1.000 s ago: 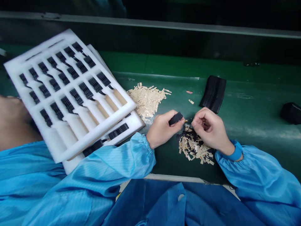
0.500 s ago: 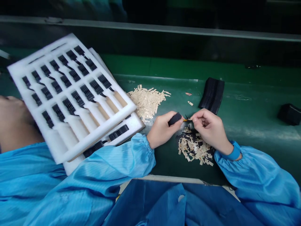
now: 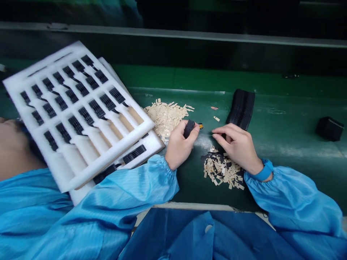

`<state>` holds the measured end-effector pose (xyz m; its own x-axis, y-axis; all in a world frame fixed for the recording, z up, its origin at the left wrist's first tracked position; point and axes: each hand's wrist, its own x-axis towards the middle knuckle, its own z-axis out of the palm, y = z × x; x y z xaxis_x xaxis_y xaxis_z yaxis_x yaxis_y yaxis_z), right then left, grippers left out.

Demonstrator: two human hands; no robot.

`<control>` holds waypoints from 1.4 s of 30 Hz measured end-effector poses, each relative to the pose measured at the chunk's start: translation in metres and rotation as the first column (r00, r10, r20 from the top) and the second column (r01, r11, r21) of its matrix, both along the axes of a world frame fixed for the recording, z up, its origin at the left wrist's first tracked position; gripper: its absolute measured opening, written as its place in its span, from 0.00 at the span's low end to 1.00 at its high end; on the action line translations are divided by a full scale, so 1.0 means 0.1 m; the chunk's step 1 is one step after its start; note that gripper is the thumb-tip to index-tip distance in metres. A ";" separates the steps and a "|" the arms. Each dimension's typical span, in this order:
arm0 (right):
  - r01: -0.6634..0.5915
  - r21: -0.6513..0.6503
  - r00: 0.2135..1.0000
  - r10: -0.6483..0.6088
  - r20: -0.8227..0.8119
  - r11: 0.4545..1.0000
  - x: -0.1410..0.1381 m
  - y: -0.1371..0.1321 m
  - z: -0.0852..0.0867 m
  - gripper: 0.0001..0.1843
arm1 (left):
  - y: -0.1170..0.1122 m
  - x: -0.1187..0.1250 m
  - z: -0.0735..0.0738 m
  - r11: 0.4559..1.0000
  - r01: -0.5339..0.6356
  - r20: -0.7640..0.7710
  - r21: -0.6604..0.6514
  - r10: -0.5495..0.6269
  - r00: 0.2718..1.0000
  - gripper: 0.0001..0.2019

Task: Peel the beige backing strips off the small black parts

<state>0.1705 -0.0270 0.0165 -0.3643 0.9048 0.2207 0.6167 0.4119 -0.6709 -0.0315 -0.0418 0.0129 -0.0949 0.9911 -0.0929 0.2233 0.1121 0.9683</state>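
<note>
black plastic part looks light and stiff: pinch its sides, your left hand holding it, right hand open and empty.

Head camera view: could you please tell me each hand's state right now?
Left hand: closed, holding a small black piece.
Right hand: open, holding nothing visible.

left hand: bare; fingers curled closed in firm grip, thumb on top, knuckles up; left forearm: blue sleeve, gathered elastic cuff at wrist, reaching forward and to right; right hand: bare; palm down, fingers loosely extended and slightly bent, pointing toward left hand; right forearm: blue sleeve, reaching forward and to left; blue wristband on wrist; hands near, not touching.
</note>
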 end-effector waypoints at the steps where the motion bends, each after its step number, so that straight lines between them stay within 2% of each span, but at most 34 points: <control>1: 0.015 0.001 1.000 -0.015 -0.005 1.000 0.01 0.00 0.01 0.09 | -0.01 0.00 0.00 1.000 0.015 0.014 -0.004 -0.015 1.000 0.06; 6: 0.114 0.012 0.993 -0.113 -0.030 0.993 0.04 0.00 0.01 0.11 | -0.03 0.02 -0.03 0.995 0.096 0.095 0.005 -0.096 0.991 0.07; 9: 0.144 0.021 0.989 -0.143 -0.039 0.989 0.06 0.02 0.00 0.11 | -0.01 0.02 -0.04 0.999 0.043 0.116 0.003 -0.043 0.992 0.07; 11: 0.074 0.042 0.997 -0.073 -0.030 0.996 0.07 0.02 0.00 0.12 | -0.01 0.03 -0.04 1.000 0.005 0.127 0.004 -0.005 0.992 0.08; 14: -0.108 0.035 0.993 0.106 0.055 0.994 0.08 0.02 0.00 0.20 | -0.01 0.03 -0.05 1.000 0.002 0.143 0.007 -0.003 0.990 0.08; 16: -0.165 0.013 0.980 0.162 0.120 0.986 0.09 0.01 0.00 0.28 | -0.02 0.04 -0.05 1.000 0.012 0.150 0.008 -0.013 0.989 0.08; 20: -0.114 0.015 0.957 0.106 0.270 0.993 0.08 -0.01 -0.02 0.34 | -0.02 0.06 -0.08 1.000 0.016 0.168 0.001 -0.016 0.986 0.09; 22: -0.056 0.020 0.924 0.044 0.381 0.998 0.04 -0.01 -0.01 0.33 | -0.01 0.06 -0.09 1.000 0.015 0.176 -0.003 -0.014 0.984 0.09; 24: -0.056 0.002 0.899 0.049 0.435 0.998 -0.01 0.00 0.00 0.31 | -0.01 0.07 -0.09 1.000 0.013 0.180 0.008 -0.014 0.984 0.08; 27: -0.181 -0.072 0.930 0.194 0.312 0.981 -0.08 0.03 0.05 0.33 | 0.00 0.05 -0.08 0.999 0.004 0.193 0.045 -0.013 0.981 0.07; 29: -0.212 -0.073 0.960 0.221 0.172 0.975 -0.10 0.06 0.07 0.36 | 0.00 0.04 -0.08 0.998 -0.010 0.213 0.062 -0.004 0.977 0.08; 31: -0.177 -0.029 0.982 0.178 0.058 0.984 -0.09 0.08 0.09 0.30 | -0.01 0.04 -0.07 0.998 0.002 0.238 0.055 -0.015 0.971 0.08; 34: -0.120 0.031 0.991 0.121 -0.052 0.992 -0.07 0.10 0.06 0.14 | -0.03 0.04 -0.05 0.997 0.075 0.224 0.030 -0.080 0.971 0.09; 37: -0.062 0.048 0.994 0.067 -0.091 0.997 -0.08 0.09 0.01 0.07 | -0.03 0.05 -0.05 0.994 0.106 0.208 0.017 -0.107 0.972 0.08; 39: -0.043 0.053 0.994 0.047 -0.095 0.998 -0.10 0.08 -0.01 0.05 | -0.03 0.05 -0.05 0.997 0.071 0.223 0.016 -0.072 0.972 0.07; 42: -0.004 0.044 0.996 0.008 -0.092 0.999 -0.11 0.08 -0.01 0.05 | -0.02 0.03 -0.02 0.998 -0.051 0.221 0.043 0.041 0.974 0.07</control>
<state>0.1592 -0.0193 0.0155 -0.3460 0.8915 0.2925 0.5504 0.4454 -0.7062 -0.0287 -0.0442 0.0105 -0.1232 0.9900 -0.0689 -0.0004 0.0693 0.9976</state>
